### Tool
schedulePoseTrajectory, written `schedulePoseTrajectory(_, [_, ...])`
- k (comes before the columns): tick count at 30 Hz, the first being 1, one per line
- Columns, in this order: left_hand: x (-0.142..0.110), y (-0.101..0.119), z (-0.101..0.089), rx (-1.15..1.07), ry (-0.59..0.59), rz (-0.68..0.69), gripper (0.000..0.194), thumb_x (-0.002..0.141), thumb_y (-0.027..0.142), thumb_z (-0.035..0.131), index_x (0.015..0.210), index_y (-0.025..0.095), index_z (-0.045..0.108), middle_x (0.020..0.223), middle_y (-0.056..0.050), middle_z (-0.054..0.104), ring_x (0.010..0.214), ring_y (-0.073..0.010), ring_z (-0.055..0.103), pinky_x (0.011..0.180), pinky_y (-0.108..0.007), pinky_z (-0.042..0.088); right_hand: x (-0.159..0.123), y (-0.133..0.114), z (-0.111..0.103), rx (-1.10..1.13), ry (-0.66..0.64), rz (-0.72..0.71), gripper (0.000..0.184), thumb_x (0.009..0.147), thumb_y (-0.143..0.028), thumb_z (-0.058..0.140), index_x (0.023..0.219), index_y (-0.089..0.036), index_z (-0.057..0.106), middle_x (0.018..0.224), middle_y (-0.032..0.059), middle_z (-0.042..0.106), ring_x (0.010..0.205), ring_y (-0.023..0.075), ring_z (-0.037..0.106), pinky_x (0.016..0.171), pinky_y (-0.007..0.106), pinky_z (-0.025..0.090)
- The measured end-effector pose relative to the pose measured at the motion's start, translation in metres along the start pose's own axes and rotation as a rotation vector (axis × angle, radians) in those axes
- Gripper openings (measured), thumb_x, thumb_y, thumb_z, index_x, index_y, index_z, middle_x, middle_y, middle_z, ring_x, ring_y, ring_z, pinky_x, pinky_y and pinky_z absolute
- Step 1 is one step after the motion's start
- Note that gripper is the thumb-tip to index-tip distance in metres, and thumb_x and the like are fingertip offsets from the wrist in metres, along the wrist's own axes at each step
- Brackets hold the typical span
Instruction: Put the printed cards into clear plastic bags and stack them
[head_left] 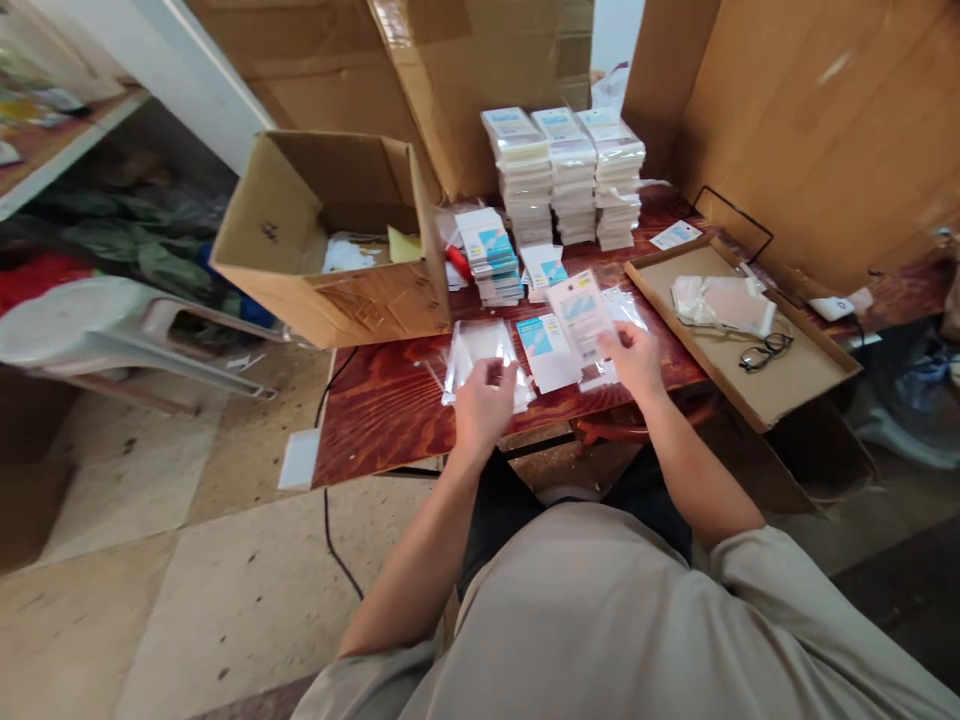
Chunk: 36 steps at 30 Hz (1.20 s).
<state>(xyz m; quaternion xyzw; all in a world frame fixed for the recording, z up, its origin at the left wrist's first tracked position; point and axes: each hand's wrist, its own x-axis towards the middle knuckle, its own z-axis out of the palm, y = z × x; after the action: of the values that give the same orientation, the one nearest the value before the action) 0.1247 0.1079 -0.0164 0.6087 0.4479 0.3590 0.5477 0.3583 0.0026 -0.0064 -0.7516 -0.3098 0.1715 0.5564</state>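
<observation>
Between the thumb and fingers of my right hand [636, 358] is a white printed card [579, 312] with a blue picture, tilted above the table. Whether it has a clear sleeve around it is hard to tell. My left hand [484, 402] rests at the near edge of a pile of clear plastic bags [480, 345], fingers loosely curled and apart. Between the hands lies a blue-and-white card [536, 340] on other cards. Under and beside my right hand are more clear-wrapped pieces [624, 305]. Behind stand a stack of blue-and-white cards [491, 262] and a smaller stack [543, 270].
Tall stacks of wrapped packs [574, 185] stand at the back of the red wooden table [382, 400]. An open cardboard box [360, 305] is at the left. On the right, a shallow cardboard tray [795, 385] holds glasses [765, 352] and a clear-wrapped bundle [724, 303]. A white stool [82, 315] stands farther left.
</observation>
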Motion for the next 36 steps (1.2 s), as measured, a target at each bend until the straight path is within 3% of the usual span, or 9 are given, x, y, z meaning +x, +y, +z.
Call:
schedulePoseTrajectory(3, [0.031, -0.001, -0.017, 0.696, 0.149, 0.05, 0.05, 0.089, 0.043, 0.073, 0.126, 0.01, 0.067, 0.141, -0.029, 0.063, 0.142, -0.0453, 0.052, 0.125, -0.058, 0.034, 0.038, 0.019, -0.021, -0.455, 0.147, 0.014, 0.04, 0.087, -0.029, 0.074, 0.123, -0.01, 0.077, 0.111, 0.018, 0.078, 0.103, 0.033, 0.07, 0.097, 0.049, 0.055])
schedulePoseTrajectory(7, [0.056, -0.006, -0.035, 0.977, 0.077, -0.099, 0.073, 0.085, 0.05, 0.077, 0.139, 0.003, 0.061, 0.144, -0.033, 0.058, 0.143, -0.0489, 0.05, 0.123, -0.056, 0.037, 0.038, 0.027, -0.017, -0.719, 0.167, -0.246, 0.051, 0.092, -0.027, 0.074, 0.139, -0.006, 0.068, 0.14, 0.0285, 0.066, 0.129, 0.0402, 0.059, 0.112, 0.056, 0.046])
schedulePoseTrajectory(11, [0.067, -0.01, -0.043, 0.989, 0.105, -0.122, 0.086, 0.078, 0.056, 0.084, 0.141, 0.003, 0.059, 0.147, -0.034, 0.056, 0.144, -0.0492, 0.049, 0.122, -0.054, 0.037, 0.006, 0.011, 0.011, -0.637, -0.355, -0.746, 0.036, 0.101, -0.036, 0.072, 0.13, -0.015, 0.074, 0.131, 0.0174, 0.072, 0.127, 0.0332, 0.06, 0.113, 0.05, 0.047])
schedulePoseTrajectory(13, [0.072, -0.01, -0.047, 0.975, 0.108, -0.134, 0.083, 0.076, 0.052, 0.087, 0.139, 0.005, 0.06, 0.144, -0.033, 0.059, 0.141, -0.0479, 0.054, 0.118, -0.053, 0.041, -0.005, 0.002, 0.023, -0.694, -0.612, -0.874, 0.028, 0.098, -0.032, 0.077, 0.12, -0.015, 0.077, 0.128, 0.0159, 0.074, 0.125, 0.0329, 0.06, 0.11, 0.048, 0.048])
schedulePoseTrajectory(16, [0.077, -0.008, -0.053, 0.947, 0.092, -0.139, 0.053, 0.081, 0.039, 0.083, 0.125, 0.012, 0.069, 0.127, -0.024, 0.072, 0.123, -0.0414, 0.067, 0.106, -0.048, 0.049, -0.009, -0.005, 0.032, -0.807, -0.759, -0.891, 0.01, 0.1, -0.018, 0.072, 0.103, -0.012, 0.079, 0.114, 0.0166, 0.075, 0.111, 0.0301, 0.064, 0.101, 0.043, 0.049])
schedulePoseTrajectory(19, [0.078, -0.004, -0.059, 0.95, 0.057, -0.136, 0.021, 0.091, 0.036, 0.072, 0.097, 0.017, 0.076, 0.104, -0.019, 0.078, 0.104, -0.0372, 0.073, 0.094, -0.046, 0.051, -0.006, -0.006, 0.03, -0.799, -0.8, -0.845, 0.019, 0.1, -0.006, 0.063, 0.097, -0.014, 0.079, 0.104, 0.0141, 0.077, 0.1, 0.0268, 0.067, 0.093, 0.039, 0.049])
schedulePoseTrajectory(23, [0.074, 0.001, -0.061, 0.95, -0.036, -0.086, 0.032, 0.101, 0.038, 0.057, 0.095, 0.015, 0.079, 0.093, -0.019, 0.078, 0.098, -0.0369, 0.073, 0.092, -0.045, 0.051, -0.004, -0.005, 0.024, -0.812, -0.816, -0.812, 0.027, 0.095, 0.002, 0.057, 0.096, -0.014, 0.078, 0.1, 0.0133, 0.078, 0.092, 0.025, 0.068, 0.086, 0.037, 0.048])
schedulePoseTrajectory(30, [0.06, 0.003, -0.053, 1.129, 0.059, 0.135, 0.048, 0.108, 0.031, 0.038, 0.13, 0.003, 0.07, 0.135, -0.034, 0.065, 0.134, -0.0474, 0.057, 0.108, -0.054, 0.045, -0.011, -0.001, 0.023, -0.865, -0.781, -0.852, 0.027, 0.1, -0.003, 0.051, 0.095, -0.012, 0.076, 0.099, 0.0147, 0.076, 0.092, 0.0243, 0.066, 0.083, 0.036, 0.048])
schedulePoseTrajectory(36, [0.067, -0.007, -0.06, 0.647, 0.206, 0.145, 0.029, 0.104, 0.033, 0.057, 0.088, 0.017, 0.076, 0.093, -0.015, 0.076, 0.097, -0.0312, 0.073, 0.097, -0.043, 0.054, -0.009, -0.006, 0.012, -0.859, -0.675, -0.853, 0.028, 0.105, -0.01, 0.048, 0.098, -0.013, 0.075, 0.098, 0.0131, 0.078, 0.089, 0.0213, 0.07, 0.078, 0.032, 0.048])
